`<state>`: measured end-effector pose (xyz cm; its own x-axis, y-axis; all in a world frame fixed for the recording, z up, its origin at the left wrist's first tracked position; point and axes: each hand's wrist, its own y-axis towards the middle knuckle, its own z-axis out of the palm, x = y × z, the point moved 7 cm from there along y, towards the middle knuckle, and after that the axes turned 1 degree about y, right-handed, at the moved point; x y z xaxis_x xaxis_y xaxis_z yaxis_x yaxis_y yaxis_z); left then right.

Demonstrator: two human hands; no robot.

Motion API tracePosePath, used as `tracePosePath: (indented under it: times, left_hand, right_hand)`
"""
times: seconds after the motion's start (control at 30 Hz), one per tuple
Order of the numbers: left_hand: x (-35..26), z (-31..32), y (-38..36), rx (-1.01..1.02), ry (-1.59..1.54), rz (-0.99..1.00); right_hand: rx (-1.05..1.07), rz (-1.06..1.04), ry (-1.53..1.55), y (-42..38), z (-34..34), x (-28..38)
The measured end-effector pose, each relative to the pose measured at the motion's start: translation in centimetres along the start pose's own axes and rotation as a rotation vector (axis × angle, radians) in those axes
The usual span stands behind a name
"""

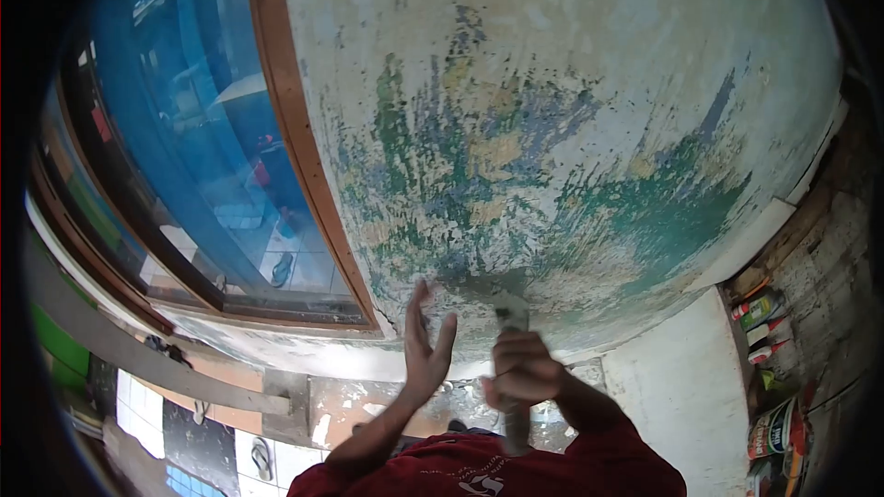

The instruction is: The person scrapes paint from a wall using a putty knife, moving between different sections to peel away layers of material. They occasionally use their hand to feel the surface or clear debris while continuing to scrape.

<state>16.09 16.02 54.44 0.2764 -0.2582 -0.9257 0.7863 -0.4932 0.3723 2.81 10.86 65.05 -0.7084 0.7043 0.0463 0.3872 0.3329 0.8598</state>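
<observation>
A scraper [513,313] with a flat, greyish blade is in my right hand [525,368], whose fingers are wrapped round it. Its blade points up at the low part of the painted wall [497,184]; whether it touches cannot be made out. A pale length, seemingly its handle, shows below my fist. My left hand [428,350] is raised beside it with fingers stretched out, holding nothing. It is close to the wall near the window's lower corner. Paint on the wall is worn and patchy, with green, purple and yellowish layers showing through the cream.
A brown-framed window [295,101] with glass fills the left side. Several bottles [760,313] and a paint tub [772,433] stand at the right. A white panel [677,387] is right of my arm. Flakes lie below the wall, and a sandal [261,458] rests on tiles.
</observation>
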Motion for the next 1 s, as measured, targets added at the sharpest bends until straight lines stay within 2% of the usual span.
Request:
tracePosePath:
  times: [0.07,0.1,0.17,0.2,0.23,0.33,0.37,0.4,0.43,0.5,0.6,0.63,0.77,0.83,0.93,1.0]
  left_hand:
    - [3.0,2.8,-2.5,0.273,-0.621,-0.656]
    - [3.0,4.4,-4.2,0.356,-0.876,-1.012]
    - [4.4,4.7,-4.2,0.450,-0.864,-1.033]
    - [5.0,4.9,-4.2,0.499,-0.858,-1.039]
    - [5.2,3.9,-3.1,0.394,-0.678,-0.854]
    - [3.5,2.2,-1.0,0.298,-0.457,-0.577]
    - [1.7,2.2,-0.4,0.202,-0.383,-0.516]
    - [0.3,2.2,0.1,0.214,-0.324,-0.450]
    - [-0.9,2.2,0.6,0.227,-0.267,-0.384]
    - [-2.7,2.6,1.5,0.239,-0.187,-0.270]
    - [-5.1,3.3,3.1,0.272,0.268,0.066]
    - [-5.4,3.1,3.8,0.241,0.380,-0.018]
    - [-8.2,3.7,7.1,0.206,0.610,0.137]
    - [-9.0,4.6,7.9,0.237,0.690,0.177]
    - [-9.6,4.6,7.4,0.206,0.706,0.256]
    - [-9.6,3.8,7.4,0.155,0.668,0.217]
  right_hand:
    - [0.103,-0.006,-0.096,-2.3,3.7,0.4]
    - [0.236,0.053,-0.096,-3.3,5.4,0.2]
    - [0.430,0.156,-0.070,-5.2,7.7,0.0]
    - [0.389,0.210,-0.076,-5.5,7.5,0.1]
    - [0.350,0.260,-0.084,-5.9,7.0,0.1]
    - [0.259,0.445,-0.050,-8.4,6.1,0.4]
    - [0.210,0.532,-0.013,-9.5,6.0,0.5]
    - [0.160,0.618,0.025,-10.6,6.1,0.6]
    - [0.089,0.766,0.214,-11.7,6.5,0.5]
    - [0.004,0.880,0.380,-12.5,6.9,0.7]
    - [-0.088,0.988,0.561,-13.9,9.0,0.5]
    - [-0.098,1.023,0.604,-14.3,9.5,0.5]
    - [0.064,1.005,0.422,-14.9,9.0,0.4]
    - [0.037,1.047,0.477,-16.2,8.9,-0.1]
    - [0.023,1.057,0.455,-17.2,8.6,-0.7]
    - [0.040,1.071,0.442,-17.3,8.0,-0.9]
